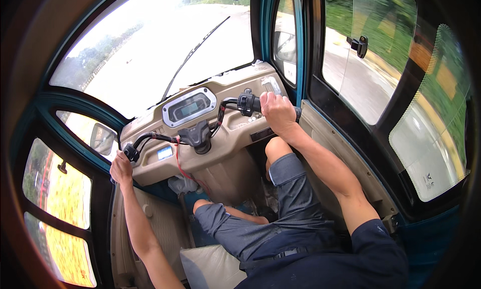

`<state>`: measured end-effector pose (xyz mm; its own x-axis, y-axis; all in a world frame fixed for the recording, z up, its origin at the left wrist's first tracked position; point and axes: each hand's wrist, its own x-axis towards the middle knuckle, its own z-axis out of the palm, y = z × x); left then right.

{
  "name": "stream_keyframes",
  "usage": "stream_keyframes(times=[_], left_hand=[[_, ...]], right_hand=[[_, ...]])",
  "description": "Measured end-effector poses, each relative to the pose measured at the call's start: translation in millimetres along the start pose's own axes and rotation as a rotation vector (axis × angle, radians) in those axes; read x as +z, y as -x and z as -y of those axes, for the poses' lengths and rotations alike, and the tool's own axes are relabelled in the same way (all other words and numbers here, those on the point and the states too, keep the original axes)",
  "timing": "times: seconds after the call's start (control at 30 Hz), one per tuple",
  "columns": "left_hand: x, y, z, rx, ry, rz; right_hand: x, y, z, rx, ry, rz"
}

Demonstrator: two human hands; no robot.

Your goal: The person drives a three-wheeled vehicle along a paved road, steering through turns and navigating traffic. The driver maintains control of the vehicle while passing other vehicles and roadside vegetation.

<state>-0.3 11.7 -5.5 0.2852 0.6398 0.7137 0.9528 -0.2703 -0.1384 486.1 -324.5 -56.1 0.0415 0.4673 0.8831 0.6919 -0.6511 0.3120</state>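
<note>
A black handlebar [159, 137] spans the front of a small enclosed vehicle's cabin. Around its left grip, beside a black switch block [131, 152], my left hand [121, 167] is closed. My right hand [278, 110] wraps the right grip [298, 113], just outside another switch housing [247, 103]; the hand covers most of that grip. Between the two sides sits the black centre cover of the steering column [195, 135]. Behind it, an oval instrument display [189, 107] is set in the beige dashboard [229, 138].
A windscreen with a wiper [195, 48] curves ahead, and a road shows through it. Side mirrors [103, 139] stand outside. A red cord [182, 168] hangs from the bar above a plastic bag [182, 184]. My knees are below the dashboard; a pale seat cushion [210, 268] lies beside me.
</note>
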Motion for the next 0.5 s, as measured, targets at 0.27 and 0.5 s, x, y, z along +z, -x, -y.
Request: stream_keyframes(times=[0.27,0.5], left_hand=[[-1,-5,-4,-0.062,0.022,0.072],[-10,-6,-11,-0.059,0.024,0.036]], right_hand=[[0,2,2,-0.018,-0.009,0.001],[-1,-4,-2,-0.005,0.018,-0.012]])
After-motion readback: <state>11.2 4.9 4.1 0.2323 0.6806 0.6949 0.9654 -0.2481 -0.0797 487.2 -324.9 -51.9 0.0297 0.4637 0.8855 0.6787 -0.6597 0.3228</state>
